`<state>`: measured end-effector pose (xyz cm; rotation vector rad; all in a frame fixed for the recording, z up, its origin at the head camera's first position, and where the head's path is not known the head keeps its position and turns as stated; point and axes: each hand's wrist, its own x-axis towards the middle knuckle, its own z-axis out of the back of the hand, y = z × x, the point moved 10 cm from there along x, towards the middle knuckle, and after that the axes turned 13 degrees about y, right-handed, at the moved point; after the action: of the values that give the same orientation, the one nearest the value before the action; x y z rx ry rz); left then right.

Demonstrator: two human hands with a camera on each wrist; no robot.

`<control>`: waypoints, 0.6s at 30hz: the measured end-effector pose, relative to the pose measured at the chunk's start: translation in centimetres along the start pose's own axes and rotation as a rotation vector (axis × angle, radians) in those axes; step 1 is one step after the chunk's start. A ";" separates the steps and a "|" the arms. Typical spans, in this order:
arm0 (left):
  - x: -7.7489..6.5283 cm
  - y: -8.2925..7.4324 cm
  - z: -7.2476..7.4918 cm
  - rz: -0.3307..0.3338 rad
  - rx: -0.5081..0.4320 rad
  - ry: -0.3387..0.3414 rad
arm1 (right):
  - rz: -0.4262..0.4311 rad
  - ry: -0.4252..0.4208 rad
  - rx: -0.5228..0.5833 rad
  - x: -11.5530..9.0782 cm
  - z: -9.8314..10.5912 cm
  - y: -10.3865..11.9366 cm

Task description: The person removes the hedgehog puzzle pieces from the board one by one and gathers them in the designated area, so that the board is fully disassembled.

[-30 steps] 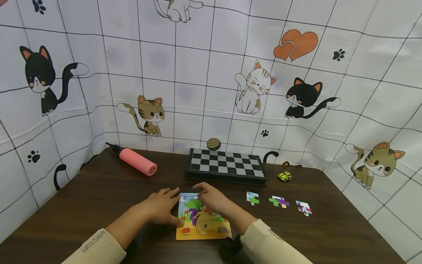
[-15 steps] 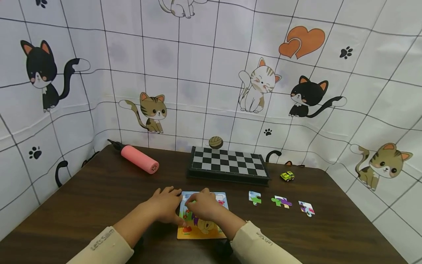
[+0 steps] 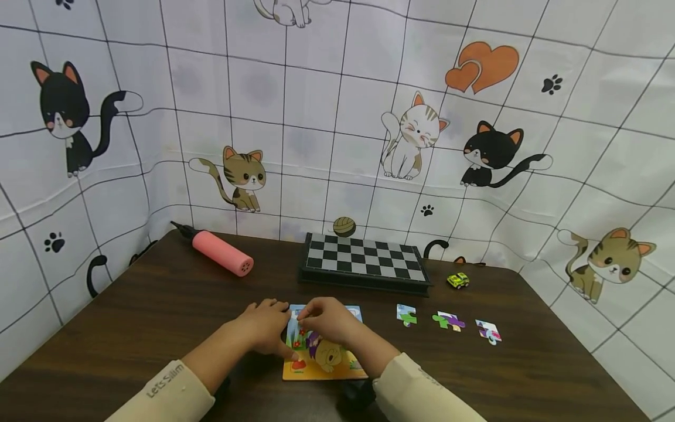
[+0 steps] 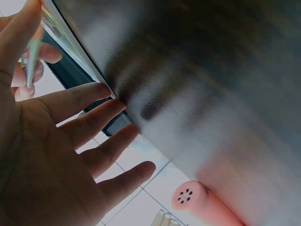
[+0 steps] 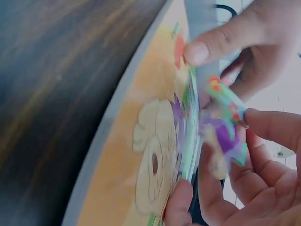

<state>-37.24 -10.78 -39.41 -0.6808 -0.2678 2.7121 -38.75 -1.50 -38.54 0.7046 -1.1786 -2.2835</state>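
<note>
A picture puzzle board (image 3: 321, 372) with a yellow animal on it lies on the dark wooden table (image 3: 158, 328). My left hand (image 3: 261, 331) rests at its left edge, the thumb on the board and the other fingers spread, as the left wrist view shows. Over the upper part of the board, my right hand (image 3: 332, 321) pinches a puzzle piece (image 5: 228, 136) with purple, green and red on it. That piece is blurred in the right wrist view and tilted up off the board. Part of the board's picture is hidden behind the right hand.
Right of the board lie loose puzzle pieces (image 3: 448, 320). Behind stands a black-and-white checkered game board (image 3: 364, 261), with a small yellow-green toy car (image 3: 457, 280) to its right. A pink hand pump (image 3: 221, 252) lies at the back left. A cat-print sheet (image 3: 316, 117) hangs behind the table.
My right hand has shifted slightly left over the board, and its fingers have drawn together around a puzzle piece. The left hand stays at the board's left edge.
</note>
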 end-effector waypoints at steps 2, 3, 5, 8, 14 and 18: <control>0.2 0.0 -0.1 0.003 0.003 0.004 | 0.002 -0.019 0.063 -0.3 0.7 -0.6; 0.3 0.1 -0.2 0.005 0.003 0.007 | -0.001 -0.027 0.102 -0.5 1.1 -1.0; 0.5 0.2 -0.3 0.011 0.004 0.007 | -0.013 -0.048 0.172 -1.1 2.2 -2.0; 0.7 0.2 -0.3 0.015 0.014 0.005 | -0.048 -0.097 0.207 -2.4 4.3 -3.7; 0.7 -0.1 0.1 0.029 0.043 0.014 | -0.122 -0.186 -0.018 -6.3 9.4 -7.3; 0.7 -0.4 0.3 0.039 0.064 0.022 | -0.105 -0.126 -0.110 -8.6 11.1 -8.8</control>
<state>-37.88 -10.15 -39.34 -0.7033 -0.1629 2.7354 -40.77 14.99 -38.46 0.6023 -1.0840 -2.4910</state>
